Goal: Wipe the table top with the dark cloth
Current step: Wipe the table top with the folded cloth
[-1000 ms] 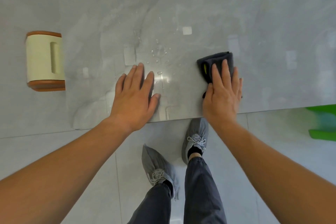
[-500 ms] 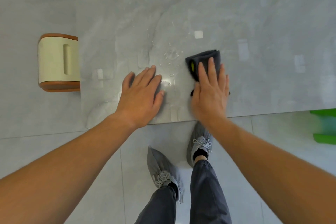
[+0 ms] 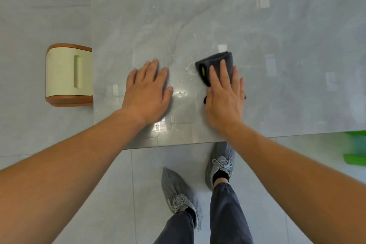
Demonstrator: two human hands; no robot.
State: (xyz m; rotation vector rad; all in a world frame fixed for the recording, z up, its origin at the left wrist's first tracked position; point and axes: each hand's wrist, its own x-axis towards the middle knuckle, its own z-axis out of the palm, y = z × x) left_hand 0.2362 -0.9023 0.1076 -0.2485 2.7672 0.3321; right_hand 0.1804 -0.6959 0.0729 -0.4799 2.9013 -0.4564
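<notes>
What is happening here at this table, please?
A person stands at a grey table top, busy with wiping it. The right hand lies flat on a folded dark cloth and presses it onto the surface near the front edge. The left hand rests flat on the table beside it and holds nothing. Small water drops lie between the two hands, just left of the cloth, not yet wiped.

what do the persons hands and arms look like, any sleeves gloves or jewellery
Both are bare. The left hand and right hand wear no gloves, and no ring, watch or band shows on either. The left forearm and right forearm are uncovered as far as the frame edge, with no sleeve in view.
</notes>
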